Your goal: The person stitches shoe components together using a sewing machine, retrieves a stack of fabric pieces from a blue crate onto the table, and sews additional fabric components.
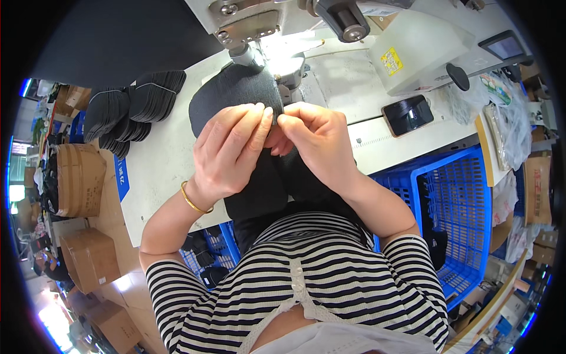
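A rounded black fabric piece lies under the head of a sewing machine, where a bright lamp lights the needle area. My left hand pinches the fabric's near edge, fingers bunched together; a gold bangle circles that wrist. Close beside it, my right hand pinches the same edge between thumb and forefinger. The fingertips of both hands almost meet just in front of the machine. More black fabric hangs below my hands, over the table edge toward my lap. The needle tip is hidden by glare.
Tied stacks of black fabric pieces sit on the white table at left. A phone lies to the right. A blue plastic basket stands beside me at right, another blue basket below the table. Cardboard boxes line the left floor.
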`<state>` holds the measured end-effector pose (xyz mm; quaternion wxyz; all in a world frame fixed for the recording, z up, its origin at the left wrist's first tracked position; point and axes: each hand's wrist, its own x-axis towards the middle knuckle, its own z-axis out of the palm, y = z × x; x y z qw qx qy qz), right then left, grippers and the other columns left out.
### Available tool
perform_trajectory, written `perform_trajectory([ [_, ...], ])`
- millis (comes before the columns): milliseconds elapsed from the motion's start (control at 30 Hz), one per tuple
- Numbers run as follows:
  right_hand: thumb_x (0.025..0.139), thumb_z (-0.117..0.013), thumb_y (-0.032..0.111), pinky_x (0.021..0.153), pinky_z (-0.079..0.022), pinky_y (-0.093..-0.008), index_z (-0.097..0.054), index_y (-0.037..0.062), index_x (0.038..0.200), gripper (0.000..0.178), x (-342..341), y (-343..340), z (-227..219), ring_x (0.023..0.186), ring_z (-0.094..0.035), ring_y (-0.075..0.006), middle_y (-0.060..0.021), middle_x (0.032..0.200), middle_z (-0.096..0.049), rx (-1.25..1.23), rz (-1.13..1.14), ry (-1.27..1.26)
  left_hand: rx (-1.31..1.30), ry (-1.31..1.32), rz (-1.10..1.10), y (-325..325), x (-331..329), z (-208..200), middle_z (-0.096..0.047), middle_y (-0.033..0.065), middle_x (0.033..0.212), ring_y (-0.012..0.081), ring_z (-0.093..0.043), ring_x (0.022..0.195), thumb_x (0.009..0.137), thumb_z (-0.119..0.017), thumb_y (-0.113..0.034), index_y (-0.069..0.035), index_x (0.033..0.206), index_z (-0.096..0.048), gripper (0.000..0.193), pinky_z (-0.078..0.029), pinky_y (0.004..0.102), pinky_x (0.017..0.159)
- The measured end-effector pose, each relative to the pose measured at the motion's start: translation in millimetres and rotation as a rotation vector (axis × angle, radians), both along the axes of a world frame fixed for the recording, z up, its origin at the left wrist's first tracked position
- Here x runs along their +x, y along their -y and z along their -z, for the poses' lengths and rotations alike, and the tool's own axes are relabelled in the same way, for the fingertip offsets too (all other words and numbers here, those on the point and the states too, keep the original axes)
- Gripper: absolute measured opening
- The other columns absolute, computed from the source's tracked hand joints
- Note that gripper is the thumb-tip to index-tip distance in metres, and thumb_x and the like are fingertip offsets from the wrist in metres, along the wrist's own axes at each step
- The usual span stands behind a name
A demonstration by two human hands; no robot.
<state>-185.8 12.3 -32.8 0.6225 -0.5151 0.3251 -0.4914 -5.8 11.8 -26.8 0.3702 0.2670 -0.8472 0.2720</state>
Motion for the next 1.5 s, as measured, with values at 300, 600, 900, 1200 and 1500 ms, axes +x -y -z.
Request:
perform_trajectory([
  [300,0.096,-0.056,0.012,0.062,-0.054,-0.0222,-0.068,-0.0036,0.09,0.02,9.0,24.1,3.9,0.066,-0.065,-0.0089,-0.007,0.076,-0.069,-0.006,0.003,0.092,-0.076,0.012,-0.04,22.9,4.5,-3.2,-0.067,0.0114,0.1,0.0264,-0.066,0.091,0.057,-0.068,-0.005,0.005,0.093,-0.07,0.038,-0.056,0.0353,0.076],
  [600,0.096,-0.056,0.012,0.065,-0.054,-0.0234,-0.067,-0.0029,0.097,0.018,9.9,26.2,4.6,0.071,-0.067,-0.0112,-0.0087,0.081,-0.071,0.0,0.037,0.078,-0.078,0.033,-0.052,45.6,11.2,-7.7,-0.066,0.0107,0.101,0.025,-0.065,0.092,0.059,-0.065,-0.005,0.005,0.095,-0.068,0.038,-0.056,0.036,0.078],
  [900,0.096,-0.057,0.011,0.068,-0.055,-0.0241,-0.068,-0.003,0.099,0.018,4.5,18.9,8.9,0.072,-0.067,-0.0113,-0.0102,0.084,-0.072,-0.008,0.018,0.028,-0.056,0.032,-0.124,46.2,3.3,-10.1,-0.062,0.0084,0.093,0.0228,-0.062,0.086,0.062,-0.065,-0.006,0.004,0.094,-0.067,0.034,-0.053,0.034,0.072],
  [1200,0.095,-0.058,0.009,0.07,-0.055,-0.0243,-0.067,-0.003,0.099,0.016,3.1,17.4,12.3,0.074,-0.068,-0.0118,-0.0106,0.085,-0.072,0.01,-0.014,0.033,-0.033,0.053,-0.182,46.6,13.6,7.7,-0.062,0.0092,0.099,0.0233,-0.061,0.089,0.068,-0.066,-0.005,0.002,0.102,-0.067,0.034,-0.052,0.0343,0.074],
  [1500,0.096,-0.059,0.013,0.069,-0.052,-0.0228,-0.066,-0.0049,0.104,0.02,13.0,10.3,16.4,0.075,-0.063,-0.0091,-0.0073,0.086,-0.069,-0.044,0.01,-0.017,-0.128,0.116,0.041,33.7,41.3,-28.0,-0.068,0.0142,0.103,0.0232,-0.067,0.081,0.069,-0.066,-0.001,0.006,0.103,-0.069,0.035,-0.054,0.0296,0.065],
])
